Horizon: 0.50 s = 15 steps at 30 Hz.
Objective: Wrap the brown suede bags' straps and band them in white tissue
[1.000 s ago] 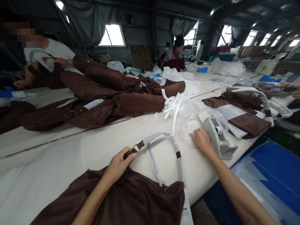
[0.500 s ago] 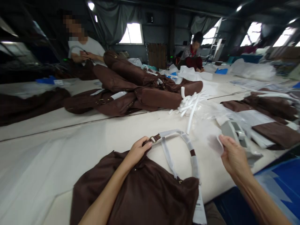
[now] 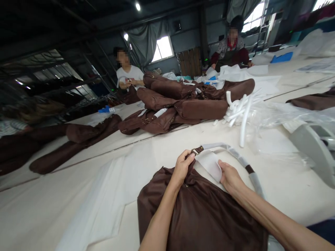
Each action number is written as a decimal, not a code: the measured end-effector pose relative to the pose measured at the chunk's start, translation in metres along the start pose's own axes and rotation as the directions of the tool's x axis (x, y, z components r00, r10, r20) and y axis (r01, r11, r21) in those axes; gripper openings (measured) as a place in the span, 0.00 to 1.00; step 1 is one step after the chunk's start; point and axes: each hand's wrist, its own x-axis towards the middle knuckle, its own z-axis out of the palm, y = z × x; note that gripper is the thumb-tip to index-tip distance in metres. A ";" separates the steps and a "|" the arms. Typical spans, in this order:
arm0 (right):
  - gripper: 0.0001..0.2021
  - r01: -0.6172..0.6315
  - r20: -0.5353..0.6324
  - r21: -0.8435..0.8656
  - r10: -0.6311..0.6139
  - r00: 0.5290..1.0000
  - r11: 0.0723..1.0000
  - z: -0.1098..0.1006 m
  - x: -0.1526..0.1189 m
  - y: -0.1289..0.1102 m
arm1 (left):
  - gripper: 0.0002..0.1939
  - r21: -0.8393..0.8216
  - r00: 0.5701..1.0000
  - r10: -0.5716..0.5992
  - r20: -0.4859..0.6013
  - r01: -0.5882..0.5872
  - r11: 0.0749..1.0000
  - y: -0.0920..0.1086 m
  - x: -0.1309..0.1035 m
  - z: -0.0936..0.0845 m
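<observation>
A dark brown handbag (image 3: pixel 206 216) lies in front of me, its looped strap (image 3: pixel 238 157) mostly wrapped in pale film. My left hand (image 3: pixel 184 164) is closed around the strap's base, just below a metal buckle (image 3: pixel 196 150). Between the thumb and fingers of my right hand (image 3: pixel 230 174) is a small translucent white sheet (image 3: pixel 209 164). That sheet reaches across the inside of the strap loop, its far edge close to the buckle. Whether it touches the buckle I cannot tell. My right forearm passes over the bag's right side.
Several brown bags (image 3: pixel 201 109) are heaped across the table, with white tubes (image 3: pixel 242 108) beside them. A grey tape dispenser (image 3: pixel 314 153) stands at right near clear plastic. White sheets (image 3: pixel 104 198) lie at left. Two people (image 3: pixel 130 75) sit beyond the table.
My right hand has brought the white sheet left, from beside the tape dispenser to the strap near the buckle. My left hand keeps its grip. The view has turned left and tilted.
</observation>
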 end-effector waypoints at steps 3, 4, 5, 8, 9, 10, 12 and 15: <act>0.13 0.035 0.048 0.058 -0.038 0.998 0.998 0.013 0.003 0.005 | 0.20 -0.027 1.000 -0.012 0.025 0.013 1.000 0.000 0.000 0.000; 0.11 0.035 0.072 0.077 -0.041 0.997 0.996 0.020 0.004 0.006 | 0.20 -0.036 0.999 -0.018 0.034 0.020 0.999 0.000 0.001 0.000; 0.11 0.032 0.093 0.096 -0.041 0.995 0.995 0.029 0.005 0.006 | 0.20 -0.045 0.999 -0.026 0.041 0.028 0.999 0.000 0.001 0.001; 0.12 0.001 0.145 0.160 -0.024 0.989 0.987 0.051 0.005 0.003 | 0.21 -0.070 0.997 -0.050 0.051 0.053 0.996 -0.003 0.001 0.001; 0.14 -0.022 0.175 0.194 -0.012 0.985 0.981 0.056 0.003 0.000 | 0.21 -0.078 0.997 -0.055 0.049 0.059 0.995 -0.005 0.001 0.000; 0.16 -0.049 0.214 0.229 -0.001 0.977 0.972 0.059 0.001 -0.002 | 0.21 -0.088 0.997 -0.059 0.044 0.063 0.994 -0.007 0.002 0.000; 0.18 -0.091 0.295 0.286 0.003 0.956 0.954 0.061 -0.003 -0.007 | 0.23 -0.115 0.998 -0.065 0.022 0.067 0.991 -0.011 0.003 0.000; 0.12 -0.066 0.307 0.298 -0.031 0.951 0.952 0.059 -0.004 -0.009 | 0.28 -0.168 0.996 -0.085 -0.019 0.081 0.982 -0.016 0.005 -0.001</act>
